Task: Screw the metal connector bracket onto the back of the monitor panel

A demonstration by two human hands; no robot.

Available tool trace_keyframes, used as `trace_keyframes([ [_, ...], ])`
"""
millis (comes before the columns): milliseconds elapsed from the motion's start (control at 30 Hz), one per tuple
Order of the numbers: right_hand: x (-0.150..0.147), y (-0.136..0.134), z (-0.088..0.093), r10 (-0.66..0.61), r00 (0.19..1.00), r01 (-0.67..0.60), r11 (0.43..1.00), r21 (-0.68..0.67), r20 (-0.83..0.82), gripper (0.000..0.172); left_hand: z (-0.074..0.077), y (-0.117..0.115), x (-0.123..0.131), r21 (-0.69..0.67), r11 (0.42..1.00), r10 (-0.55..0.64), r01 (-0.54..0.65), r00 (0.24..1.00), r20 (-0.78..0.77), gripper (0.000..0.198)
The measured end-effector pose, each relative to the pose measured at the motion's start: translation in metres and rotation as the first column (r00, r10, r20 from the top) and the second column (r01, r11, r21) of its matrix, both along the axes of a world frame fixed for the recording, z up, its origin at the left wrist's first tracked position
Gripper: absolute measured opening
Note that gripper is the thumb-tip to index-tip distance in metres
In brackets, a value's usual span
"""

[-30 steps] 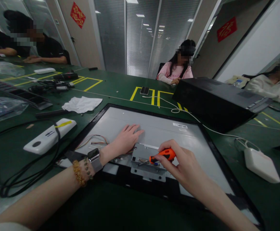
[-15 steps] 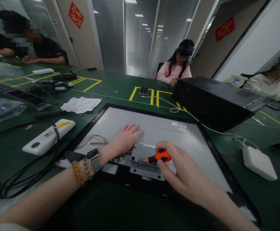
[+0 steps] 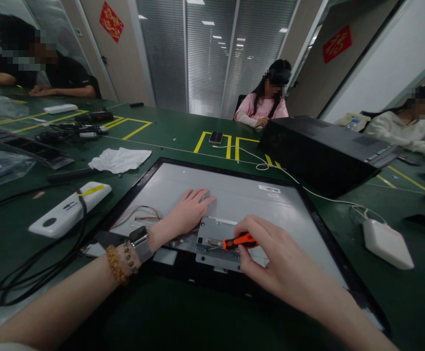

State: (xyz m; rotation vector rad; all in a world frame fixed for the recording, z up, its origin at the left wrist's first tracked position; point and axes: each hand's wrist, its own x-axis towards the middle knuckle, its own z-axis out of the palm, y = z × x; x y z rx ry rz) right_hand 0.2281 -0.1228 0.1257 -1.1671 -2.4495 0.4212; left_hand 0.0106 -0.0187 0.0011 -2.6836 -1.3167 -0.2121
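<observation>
A monitor panel (image 3: 293,214) lies back-up on the green table, its grey metal back framed in black. My left hand (image 3: 186,212) rests flat on the metal, fingers spread, just left of a small grey bracket (image 3: 212,229) with connector ports. My right hand (image 3: 271,253) is closed round an orange-handled screwdriver (image 3: 240,241), whose tip points left at the bracket's port area. Thin coloured wires (image 3: 139,212) run across the panel near my left wrist, which wears a watch and bead bracelets.
A white power strip (image 3: 68,209) with black cables lies left of the panel, a white cloth (image 3: 119,159) behind it. A black box (image 3: 322,151) stands at the right, a white adapter (image 3: 388,243) with its cord nearby. Other people sit at the far side of the table.
My right hand has turned over the screwdriver, hiding more of the orange handle, and shifted slightly left. My left hand stays flat on the panel.
</observation>
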Motion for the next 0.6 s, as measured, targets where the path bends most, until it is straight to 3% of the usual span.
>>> trace_keyframes([
  [133, 0.004, 0.002, -0.003, 0.025, 1.0, -0.025, 0.999, 0.033, 0.019, 0.009, 0.004, -0.002, 0.001, -0.027, 1.0, 0.012, -0.012, 1.0, -0.013, 0.045],
  [233, 0.007, 0.006, -0.008, 0.005, 0.996, -0.012, 0.997, 0.079, 0.086, 0.016, 0.006, -0.002, 0.002, -0.05, 0.999, 0.021, -0.021, 1.0, -0.008, 0.044],
  [333, 0.007, 0.008, -0.012, 0.012, 0.997, -0.019, 0.996, 0.086, 0.081, 0.013, 0.007, -0.002, 0.003, -0.065, 0.997, 0.031, -0.031, 1.0, -0.001, 0.043],
  [400, 0.007, 0.008, -0.011, 0.028, 0.999, -0.03, 0.998, 0.052, 0.042, 0.009, 0.006, -0.002, 0.003, -0.058, 0.998, 0.029, -0.029, 1.0, 0.0, 0.043],
  [600, 0.004, 0.001, -0.003, 0.053, 0.999, -0.053, 0.995, -0.09, -0.007, 0.02, 0.003, -0.001, 0.002, -0.033, 0.999, 0.02, -0.02, 1.0, 0.004, 0.045],
])
